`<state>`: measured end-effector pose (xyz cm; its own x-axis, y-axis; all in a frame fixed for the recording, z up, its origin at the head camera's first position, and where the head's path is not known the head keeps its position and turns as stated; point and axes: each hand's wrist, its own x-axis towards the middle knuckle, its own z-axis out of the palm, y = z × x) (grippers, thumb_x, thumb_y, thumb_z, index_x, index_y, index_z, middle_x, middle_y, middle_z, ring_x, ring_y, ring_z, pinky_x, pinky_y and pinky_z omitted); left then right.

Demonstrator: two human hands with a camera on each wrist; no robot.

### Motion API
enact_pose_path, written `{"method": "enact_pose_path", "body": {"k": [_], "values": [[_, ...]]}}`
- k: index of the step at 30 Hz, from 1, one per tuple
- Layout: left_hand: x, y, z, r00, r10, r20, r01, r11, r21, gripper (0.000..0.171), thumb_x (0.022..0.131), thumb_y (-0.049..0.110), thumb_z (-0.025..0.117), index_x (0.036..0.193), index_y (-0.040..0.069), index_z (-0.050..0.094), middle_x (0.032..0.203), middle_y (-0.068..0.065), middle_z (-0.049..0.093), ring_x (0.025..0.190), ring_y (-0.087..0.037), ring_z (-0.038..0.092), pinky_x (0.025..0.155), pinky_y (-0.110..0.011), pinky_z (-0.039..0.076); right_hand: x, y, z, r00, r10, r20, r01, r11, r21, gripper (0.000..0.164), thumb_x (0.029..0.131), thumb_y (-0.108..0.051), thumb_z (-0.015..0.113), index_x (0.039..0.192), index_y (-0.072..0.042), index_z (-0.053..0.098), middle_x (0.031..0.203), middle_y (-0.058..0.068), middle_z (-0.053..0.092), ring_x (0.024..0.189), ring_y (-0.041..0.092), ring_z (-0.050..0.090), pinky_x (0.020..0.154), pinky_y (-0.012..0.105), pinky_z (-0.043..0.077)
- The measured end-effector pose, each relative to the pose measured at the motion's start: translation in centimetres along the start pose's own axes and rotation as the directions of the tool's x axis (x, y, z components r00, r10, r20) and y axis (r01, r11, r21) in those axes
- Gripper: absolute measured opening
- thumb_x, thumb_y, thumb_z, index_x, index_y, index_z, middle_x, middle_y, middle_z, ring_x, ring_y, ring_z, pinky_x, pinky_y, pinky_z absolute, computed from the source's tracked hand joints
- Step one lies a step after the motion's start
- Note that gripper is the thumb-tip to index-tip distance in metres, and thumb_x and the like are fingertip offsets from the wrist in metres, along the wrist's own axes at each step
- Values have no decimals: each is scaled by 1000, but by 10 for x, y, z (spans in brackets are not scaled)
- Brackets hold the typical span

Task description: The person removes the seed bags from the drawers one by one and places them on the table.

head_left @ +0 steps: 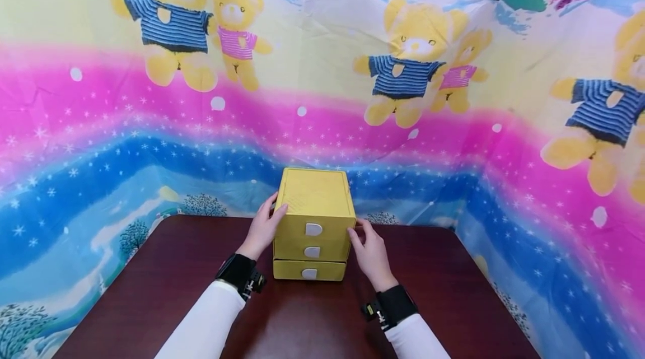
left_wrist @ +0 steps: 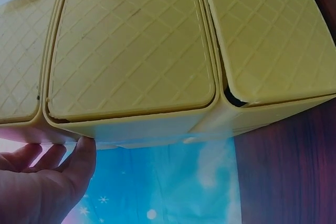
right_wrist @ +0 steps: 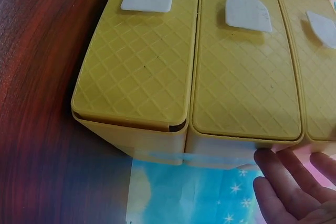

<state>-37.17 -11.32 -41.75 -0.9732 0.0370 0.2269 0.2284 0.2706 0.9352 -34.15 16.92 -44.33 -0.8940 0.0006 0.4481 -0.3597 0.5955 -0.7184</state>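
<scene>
A yellow three-drawer box [head_left: 316, 194] stands on the table, its drawer fronts facing me. Each front carries a pale rounded tab handle [head_left: 313, 229] and a raised diamond pattern. A dark gap shows beside the corner of the bottom drawer [head_left: 308, 270]. My left hand [head_left: 262, 230] lies against the box's left side, thumb near the top front edge and fingertips [left_wrist: 84, 145] on the side wall. On the opposite side, my right hand [head_left: 372, 250] touches the upper part, with fairly straight fingers [right_wrist: 275, 169] at the side wall.
The dark reddish-brown table [head_left: 302, 325] extends in front of the box and to both sides. Behind it hangs a colourful cloth [head_left: 312, 79] printed with bears and snowflakes. Black wrist straps with small cameras [head_left: 237, 272] sit on both wrists.
</scene>
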Motion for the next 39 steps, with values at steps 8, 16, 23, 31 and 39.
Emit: {"method": "enact_pose_path", "body": {"k": [8, 16, 23, 31, 39], "values": [[3, 0, -3, 1000, 10, 8, -10, 1000, -10, 79, 103, 57, 50, 163, 15, 22, 165, -15, 24, 146, -38, 37, 112, -56, 41, 1, -3, 2, 1000, -5, 8, 5, 1000, -9, 38, 104, -30, 61, 139, -15, 57, 120, 10, 70, 92, 20, 71, 76, 37, 58], [1, -3, -3, 1000, -3, 5, 3, 1000, -22, 78, 103, 58, 48, 164, 17, 20, 167, -14, 21, 149, -37, 33, 114, -57, 38, -5, -24, 6, 962, -232, -140, 184, 938, -293, 56, 98, -29, 71, 144, -4, 50, 133, 18, 53, 119, 34, 57, 97, 50, 50], [1, -2, -3, 1000, -6, -9, 6, 1000, -16, 76, 103, 57, 48, 163, 19, 23, 167, -11, 24, 149, -35, 34, 114, -56, 38, -9, -55, 8, 830, -536, -157, 448, 807, -385, 57, 88, -17, 81, 138, -4, 55, 121, 18, 53, 103, 31, 54, 86, 46, 48], [2, -2, -4, 1000, -16, 10, 17, 999, -49, 75, 104, 54, 49, 163, 17, 23, 167, -9, 25, 150, -34, 31, 116, -56, 35, -12, -66, 20, 797, -601, 51, 566, 716, -408, 52, 90, -24, 80, 136, -10, 59, 121, 9, 57, 100, 24, 57, 84, 41, 51], [1, -3, -6, 998, -15, 53, 20, 995, -93, 69, 106, 48, 46, 163, 17, 23, 167, -10, 24, 152, -35, 26, 118, -58, 30, -13, -63, 29, 850, -499, 169, 520, 744, -419, 56, 90, -29, 80, 138, -13, 58, 124, 4, 55, 101, 19, 56, 85, 37, 53]]}}
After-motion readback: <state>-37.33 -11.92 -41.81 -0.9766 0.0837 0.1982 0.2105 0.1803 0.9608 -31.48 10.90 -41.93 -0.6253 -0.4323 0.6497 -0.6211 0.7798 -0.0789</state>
